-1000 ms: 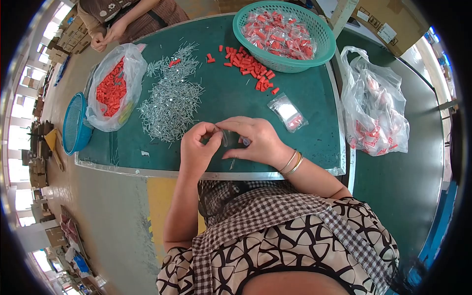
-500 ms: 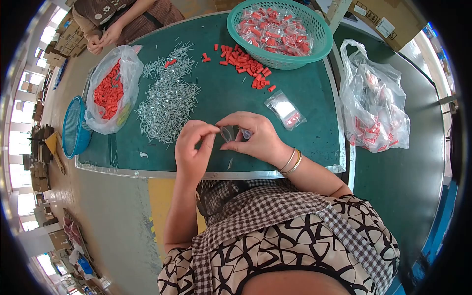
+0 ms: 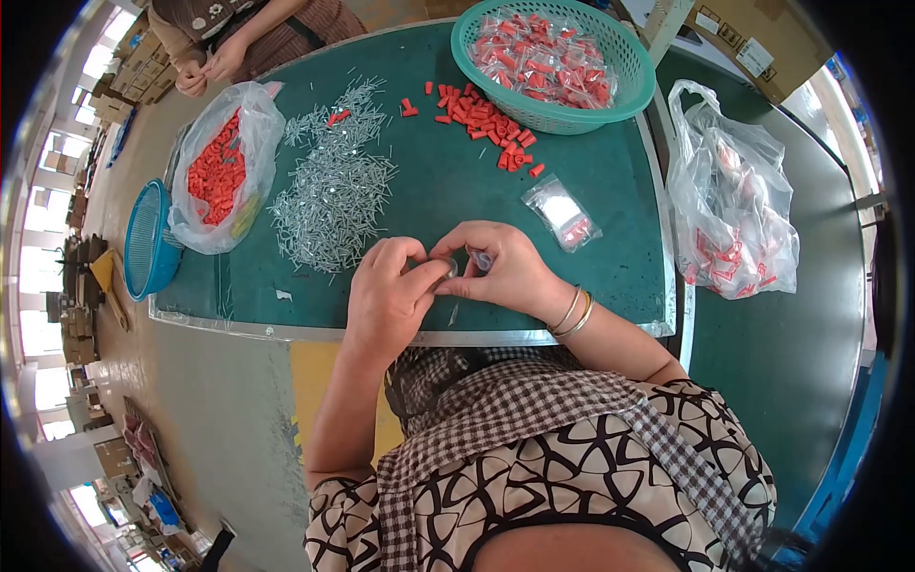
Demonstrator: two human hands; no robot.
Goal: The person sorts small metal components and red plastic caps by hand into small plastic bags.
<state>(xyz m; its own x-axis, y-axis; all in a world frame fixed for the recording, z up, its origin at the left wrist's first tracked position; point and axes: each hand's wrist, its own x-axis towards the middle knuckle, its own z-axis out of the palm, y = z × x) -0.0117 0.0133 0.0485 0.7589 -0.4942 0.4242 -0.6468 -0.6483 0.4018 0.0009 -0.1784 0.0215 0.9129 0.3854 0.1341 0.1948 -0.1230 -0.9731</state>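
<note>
Both hands meet above the near edge of the green table. My left hand (image 3: 389,291) is closed, thumb and fingers pinched at the rim of a small clear plastic bag (image 3: 448,269). My right hand (image 3: 505,267) pinches the same bag from the other side, with more crumpled clear plastic (image 3: 480,259) tucked in its curled fingers. Beyond my left hand lies a heap of silver screws or nails (image 3: 334,195). Loose red plastic plugs (image 3: 486,122) are spread farther back. A flat clear packet (image 3: 562,214) lies beyond my right hand.
A white bag of red pieces (image 3: 217,176) stands at left beside a blue basket (image 3: 150,238). A green basket (image 3: 558,119) holds filled packets at the back. A plastic bag (image 3: 732,200) lies on the right table. Another person's hands (image 3: 212,69) are at the upper left.
My left hand has moved right and closed in against my right hand at the small bag. The whole view has shifted slightly.
</note>
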